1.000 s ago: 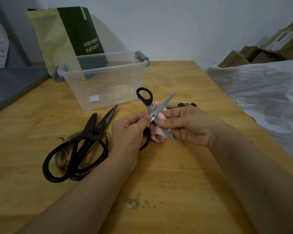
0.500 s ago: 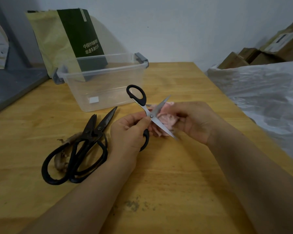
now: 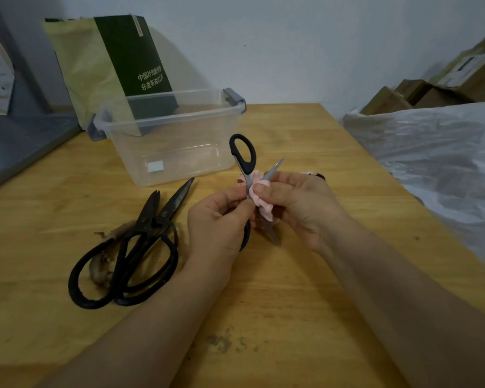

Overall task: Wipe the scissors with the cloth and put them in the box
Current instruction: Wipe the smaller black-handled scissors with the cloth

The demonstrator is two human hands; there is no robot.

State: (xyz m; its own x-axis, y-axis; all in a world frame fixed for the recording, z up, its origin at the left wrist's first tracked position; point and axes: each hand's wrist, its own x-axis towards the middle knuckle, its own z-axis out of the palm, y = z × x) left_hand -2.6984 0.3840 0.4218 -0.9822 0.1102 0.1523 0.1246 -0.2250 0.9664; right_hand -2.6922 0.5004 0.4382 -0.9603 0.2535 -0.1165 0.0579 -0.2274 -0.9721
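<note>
left hand (image 3: 216,219) grips open black-handled scissors (image 3: 242,152) near the pivot | right hand (image 3: 297,203) pinches pink cloth (image 3: 259,200) against one blade | clear box (image 3: 168,119) stands behind, on wooden table (image 3: 291,298)

1. The scissors (image 3: 248,167) — their lower handle loop sits mostly behind the left hand (image 3: 216,217), with only an arc showing past the palm.
2. Their pivot is covered by the cloth (image 3: 264,210) and the thumb of the right hand (image 3: 297,203).
3. Beyond the right knuckles, a dark sliver (image 3: 315,175) peeks out — unidentifiable.
4. The blade tip below the right fingers is blurred.
</note>
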